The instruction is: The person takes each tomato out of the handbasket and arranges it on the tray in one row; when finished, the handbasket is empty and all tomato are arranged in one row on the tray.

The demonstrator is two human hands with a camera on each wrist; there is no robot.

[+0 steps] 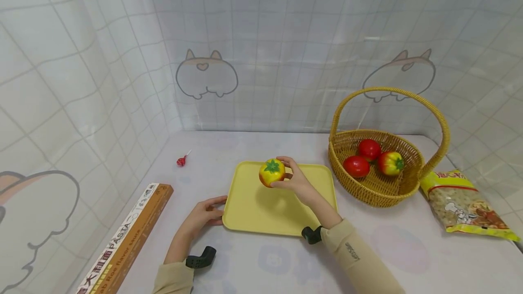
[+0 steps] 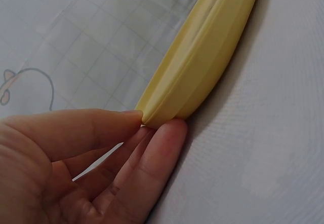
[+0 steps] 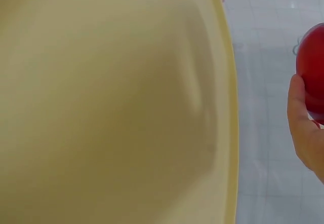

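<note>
Holding a yellow-and-red tomato-shaped fruit [image 1: 272, 173] above the yellow tray [image 1: 253, 208], the right hand [image 1: 298, 183] in the head view has its thumb and fingers curled round it, spread about as wide as the fruit; the green calyx faces the camera. The step in hand looks like a mid-air carry; putting the fruit down from here would call for lowering it nearly straight, then parting the fingers gently, since its round shape could roll. The left hand [image 1: 204, 212] is at the tray's near left side. Just beside the tray's right side, the wicker basket [image 1: 369, 198] contains two red fruits [image 1: 356, 166] and another yellow-and-red fruit [image 1: 390, 163]; its tall arched handle is the main thing to steer round on that side. A bag of pasta [image 1: 466, 208] lies right of the basket, a pasta box [image 1: 135, 235] at the left, and a red lollipop [image 1: 181, 161] beyond it.

In the left wrist view, the thumb and a fingertip pinch the tray's edge, presumably to steady it.

In the right wrist view, fingers touch the fruit's glossy red side; the frame edge cuts off the rest of the grasp.
</note>
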